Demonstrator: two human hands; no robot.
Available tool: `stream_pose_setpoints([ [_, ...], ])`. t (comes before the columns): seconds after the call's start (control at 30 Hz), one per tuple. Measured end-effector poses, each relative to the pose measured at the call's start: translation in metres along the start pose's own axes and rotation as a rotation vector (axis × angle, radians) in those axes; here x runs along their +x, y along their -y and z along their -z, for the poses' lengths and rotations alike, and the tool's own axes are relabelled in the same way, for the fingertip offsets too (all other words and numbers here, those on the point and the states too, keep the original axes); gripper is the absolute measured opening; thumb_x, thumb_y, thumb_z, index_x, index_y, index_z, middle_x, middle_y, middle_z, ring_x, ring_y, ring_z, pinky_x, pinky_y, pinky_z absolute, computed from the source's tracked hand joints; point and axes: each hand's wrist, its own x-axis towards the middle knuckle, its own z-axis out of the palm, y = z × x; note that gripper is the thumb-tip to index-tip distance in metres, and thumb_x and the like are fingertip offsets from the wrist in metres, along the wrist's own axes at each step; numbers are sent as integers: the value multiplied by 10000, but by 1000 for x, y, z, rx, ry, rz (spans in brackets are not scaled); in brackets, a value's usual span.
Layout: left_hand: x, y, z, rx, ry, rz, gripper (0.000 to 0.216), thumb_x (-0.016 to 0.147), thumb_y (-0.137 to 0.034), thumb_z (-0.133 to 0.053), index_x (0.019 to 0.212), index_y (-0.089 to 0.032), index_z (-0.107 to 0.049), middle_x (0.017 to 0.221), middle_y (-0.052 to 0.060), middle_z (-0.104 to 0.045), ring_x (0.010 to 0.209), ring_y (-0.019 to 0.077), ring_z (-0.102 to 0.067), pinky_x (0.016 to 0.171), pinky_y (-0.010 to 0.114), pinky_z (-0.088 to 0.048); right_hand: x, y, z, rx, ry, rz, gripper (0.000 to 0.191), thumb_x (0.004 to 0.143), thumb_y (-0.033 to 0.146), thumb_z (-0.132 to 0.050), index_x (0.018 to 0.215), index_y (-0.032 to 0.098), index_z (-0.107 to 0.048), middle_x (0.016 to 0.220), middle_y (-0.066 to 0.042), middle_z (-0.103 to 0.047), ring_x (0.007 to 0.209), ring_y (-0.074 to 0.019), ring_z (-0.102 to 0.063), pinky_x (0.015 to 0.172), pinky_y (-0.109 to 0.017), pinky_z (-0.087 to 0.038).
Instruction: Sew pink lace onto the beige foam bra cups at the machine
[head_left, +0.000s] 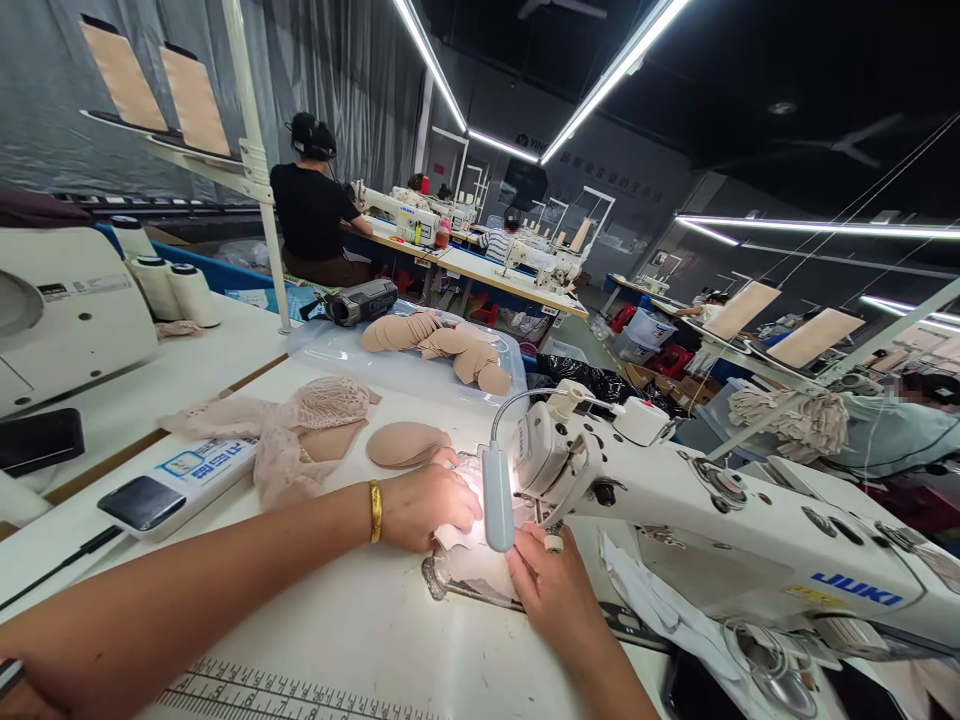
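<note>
Under the head of a white sewing machine lies a pale, lacy piece of fabric, brightly lit by a small grey lamp on a bent neck. My left hand, with a gold bangle at the wrist, is closed on the fabric's left side, its fingers curled. On the right, my right hand rests by the needle area, fingers stretched out and touching the fabric's edge. The lamp and machine head hide the needle and part of the fabric. A beige bra cup lies just beyond my left hand.
A lacy bra piece lies left of the cup, near a white power bank. Behind is a clear plastic tray with several beige cups. White cloth lies beneath the machine arm. A printed ruler runs along the front.
</note>
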Motion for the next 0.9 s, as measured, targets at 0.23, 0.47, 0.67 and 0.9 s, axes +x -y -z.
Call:
stream_pose_setpoints([
  [0.23,-1,2,-3,22,-17,2,188,671,-50,-656,744,-224,-650,858,-21,-720,787,184,-622,969,417,-295,7,5,7,-23,-105,1,303,1052,253,-369,1075,226,-670,746,-40,-663,741,-252,-617,748,-383,-511],
  [0.47,-1,-3,-4,49,-27,26,172,688,-61,-657,744,-223,-650,847,-25,-709,775,183,-611,964,443,-288,6,5,5,-26,-116,-24,311,1051,293,-366,971,232,-660,803,-57,-692,780,-265,-624,678,-367,-507],
  [0.67,-2,-7,0,40,-10,12,186,670,-58,-694,750,-220,-649,892,-15,-726,804,197,-631,904,418,-339,8,9,10,17,-93,-28,343,1051,293,-378,809,227,-612,755,-50,-648,761,-238,-603,716,-362,-504],
  [0.9,-6,-4,-5,19,-13,43,220,681,-57,-686,819,-228,-675,968,0,-748,831,218,-635,969,476,-269,6,7,10,67,-106,-13,276,1049,289,-389,1027,220,-656,776,-59,-658,801,-256,-614,709,-369,-511],
])
